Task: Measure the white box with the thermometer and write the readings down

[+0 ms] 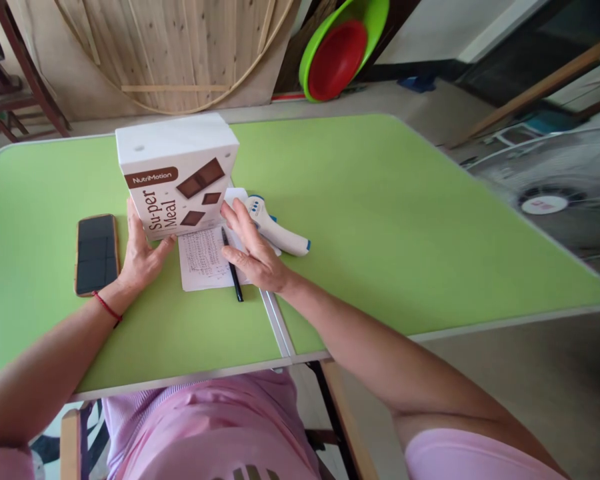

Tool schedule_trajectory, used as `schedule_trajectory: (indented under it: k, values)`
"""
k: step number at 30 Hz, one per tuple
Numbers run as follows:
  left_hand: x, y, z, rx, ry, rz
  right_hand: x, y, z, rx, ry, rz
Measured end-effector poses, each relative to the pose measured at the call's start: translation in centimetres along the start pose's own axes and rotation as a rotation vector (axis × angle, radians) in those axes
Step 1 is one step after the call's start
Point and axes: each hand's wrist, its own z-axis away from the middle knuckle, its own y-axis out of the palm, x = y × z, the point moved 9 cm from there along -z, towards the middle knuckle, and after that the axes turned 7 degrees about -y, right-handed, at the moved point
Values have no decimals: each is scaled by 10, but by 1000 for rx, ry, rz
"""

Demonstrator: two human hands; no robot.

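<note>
A white cardboard box [180, 187] stands upright, slightly tilted, on the table, its front printed "NutriMotion Su-per Meal" with brown chocolate pieces. My left hand [143, 253] grips its lower left corner, thumb along the bottom front edge and fingers at the side. At the box's right edge is my right hand [255, 257], fingers stretched and apart; whether the fingertips touch the cardboard is hard to tell. Below that hand lies a black pen [235, 277] on a handwritten paper sheet [200, 263], which is partly hidden by the box.
A white infrared thermometer [280, 233] lies right of my right hand. Left of the box is a dark-screened smartphone [97, 253]. The green folding table [405, 220] has a metal seam. A fan [545, 200] stands beyond its right edge, green and red basins [337, 60] behind.
</note>
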Motion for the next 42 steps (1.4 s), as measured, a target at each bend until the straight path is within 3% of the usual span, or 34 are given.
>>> schedule_trajectory:
  k: [5, 10, 17, 22, 26, 29, 33, 37, 42]
  values:
    - [-9, -15, -1, -133, -9, 54, 11, -6, 6, -50, -29, -36]
    - [-14, -23, 7, -231, -73, -27, 28, -11, 7, -99, -77, -7]
    - [-20, -12, 9, -156, -134, 257, 37, -23, 7, -161, -144, 14]
    - [-20, -15, 7, -127, -124, 198, 35, -30, 6, -111, -149, 107]
    - [-17, -18, 6, -152, -120, 179, 32, -47, 5, -202, -181, 336]
    - [-15, -18, 4, -162, -128, 282, 16, -62, 4, -245, -43, 629]
    - [-12, -18, 3, -177, -160, 445, -17, -73, 6, -68, 376, 903]
    - [-8, -19, 5, -217, -184, 455, -23, -73, 11, 107, 611, 974]
    - [-7, -18, 5, -234, -177, 448, -21, -79, 15, 133, 770, 967]
